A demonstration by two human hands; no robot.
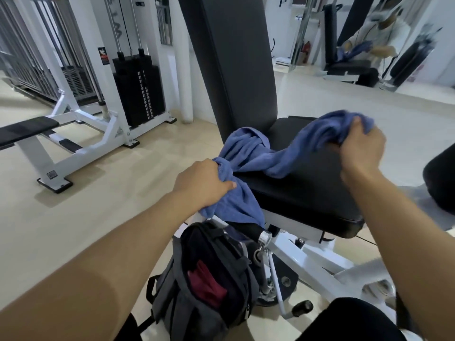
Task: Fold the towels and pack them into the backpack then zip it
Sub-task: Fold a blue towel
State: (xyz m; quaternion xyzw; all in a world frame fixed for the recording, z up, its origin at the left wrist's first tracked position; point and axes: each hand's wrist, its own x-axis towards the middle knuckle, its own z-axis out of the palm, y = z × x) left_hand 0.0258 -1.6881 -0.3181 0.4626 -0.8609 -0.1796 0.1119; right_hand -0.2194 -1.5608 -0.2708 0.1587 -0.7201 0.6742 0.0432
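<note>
Nearest, on the floor against the bench frame, stands one grey backpack (209,286), its main compartment unzipped and gaping upward. One dark red cloth (209,286) lies inside the opening.

Above it, two hands work one blue towel (270,158). The left hand (204,183) grips a bunched end of the towel at the left front edge of the seat pad (307,193); its fingers are curled into the cloth, thumb laid along the fold, and a loose flap hangs down toward the backpack. The right hand (362,146) holds the other end, raised above the right rear of the seat, fingers closed round a gathered wad. The towel runs crumpled between both hands across the one black seat pad, unfolded.

Behind the seat rises one black back pad (229,57), upright. Farther left stand one weight stack (138,89) in a white frame and one flat bench (27,127).
</note>
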